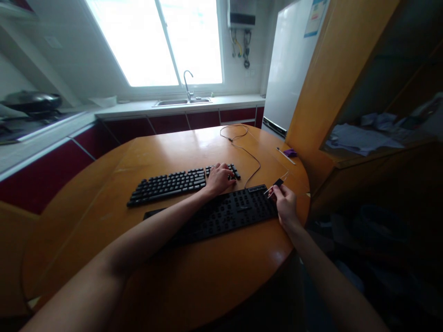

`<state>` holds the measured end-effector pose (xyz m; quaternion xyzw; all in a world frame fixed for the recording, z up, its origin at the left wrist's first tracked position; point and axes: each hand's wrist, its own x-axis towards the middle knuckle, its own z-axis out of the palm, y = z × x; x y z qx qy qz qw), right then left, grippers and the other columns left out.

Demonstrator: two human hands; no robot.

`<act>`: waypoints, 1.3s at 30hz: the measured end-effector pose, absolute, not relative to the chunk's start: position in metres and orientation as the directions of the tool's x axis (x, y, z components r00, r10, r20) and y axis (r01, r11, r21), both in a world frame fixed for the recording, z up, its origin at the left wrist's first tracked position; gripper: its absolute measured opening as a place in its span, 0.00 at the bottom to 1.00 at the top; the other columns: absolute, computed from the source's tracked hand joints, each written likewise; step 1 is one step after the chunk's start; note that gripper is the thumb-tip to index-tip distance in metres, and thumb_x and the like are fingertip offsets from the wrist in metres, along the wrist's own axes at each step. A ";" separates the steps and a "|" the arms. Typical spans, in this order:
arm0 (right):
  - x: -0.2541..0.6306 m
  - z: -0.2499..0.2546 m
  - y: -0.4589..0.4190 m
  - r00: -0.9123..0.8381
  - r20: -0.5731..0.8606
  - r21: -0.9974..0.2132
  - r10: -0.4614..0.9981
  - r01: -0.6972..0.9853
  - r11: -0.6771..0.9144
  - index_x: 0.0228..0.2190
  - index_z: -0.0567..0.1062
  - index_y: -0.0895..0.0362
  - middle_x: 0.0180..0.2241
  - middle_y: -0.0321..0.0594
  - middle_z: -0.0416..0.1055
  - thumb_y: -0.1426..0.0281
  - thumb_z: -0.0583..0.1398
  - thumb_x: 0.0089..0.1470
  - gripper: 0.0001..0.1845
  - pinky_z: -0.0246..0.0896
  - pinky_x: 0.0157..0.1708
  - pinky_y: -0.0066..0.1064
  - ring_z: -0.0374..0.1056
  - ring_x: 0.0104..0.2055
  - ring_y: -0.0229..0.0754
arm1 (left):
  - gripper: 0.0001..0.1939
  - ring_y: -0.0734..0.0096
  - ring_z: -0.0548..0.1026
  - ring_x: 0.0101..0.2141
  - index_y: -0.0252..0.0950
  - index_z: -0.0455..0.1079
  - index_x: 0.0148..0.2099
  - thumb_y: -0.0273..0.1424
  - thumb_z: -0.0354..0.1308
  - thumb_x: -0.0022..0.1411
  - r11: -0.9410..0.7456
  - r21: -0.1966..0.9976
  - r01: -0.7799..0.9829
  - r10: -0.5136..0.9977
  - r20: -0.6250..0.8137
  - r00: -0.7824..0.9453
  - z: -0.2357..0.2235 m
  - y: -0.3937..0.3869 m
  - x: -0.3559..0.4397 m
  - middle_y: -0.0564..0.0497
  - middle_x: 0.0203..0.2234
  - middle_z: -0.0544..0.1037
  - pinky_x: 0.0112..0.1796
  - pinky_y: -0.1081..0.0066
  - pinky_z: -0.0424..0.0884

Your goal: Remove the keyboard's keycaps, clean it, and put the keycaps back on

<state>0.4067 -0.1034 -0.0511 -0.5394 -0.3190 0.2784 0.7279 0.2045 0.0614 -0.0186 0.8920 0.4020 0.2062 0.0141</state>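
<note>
The main light comes from the window (197, 46), which is overexposed to almost plain white. It leaves a pale glare on the far part of the table (114, 175), while the near part is dimmer. In the black keyboard base (224, 219), small details merge together. The lower right corner falls into deep shadow. Wide-angle distortion makes the fridge (290, 60) lean, and the papers (360, 138) look rather soft.

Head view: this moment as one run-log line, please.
left hand: at black keycaps in rows | right hand: holds small black tool with thin prongs | black keyboard base: on brown wooden table
</note>
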 end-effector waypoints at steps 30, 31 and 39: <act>0.407 -0.052 -0.104 0.637 0.167 -0.964 0.752 -0.056 0.261 0.24 0.74 0.57 0.23 0.36 0.70 0.56 0.66 0.49 0.17 0.62 0.29 0.31 0.66 0.27 0.39 | 0.08 0.54 0.69 0.44 0.41 0.83 0.36 0.35 0.62 0.63 -0.587 0.160 0.794 0.778 0.385 0.497 -0.007 0.058 0.185 0.44 0.40 0.77 0.46 0.58 0.65; 0.407 -0.052 -0.104 0.638 0.164 -0.963 0.752 -0.060 0.261 0.24 0.74 0.57 0.23 0.36 0.70 0.56 0.66 0.49 0.17 0.62 0.30 0.31 0.66 0.27 0.39 | 0.08 0.54 0.69 0.44 0.41 0.83 0.36 0.34 0.62 0.63 -0.590 0.156 0.792 0.776 0.382 0.502 -0.007 0.058 0.185 0.44 0.40 0.77 0.46 0.58 0.66; 0.408 -0.054 -0.103 0.633 0.159 -0.961 0.757 -0.076 0.266 0.25 0.75 0.57 0.24 0.36 0.70 0.58 0.66 0.49 0.15 0.61 0.30 0.30 0.65 0.27 0.39 | 0.06 0.56 0.69 0.44 0.40 0.82 0.34 0.33 0.65 0.61 -0.634 0.173 0.754 0.751 0.370 0.546 -0.008 0.056 0.184 0.45 0.39 0.77 0.47 0.60 0.65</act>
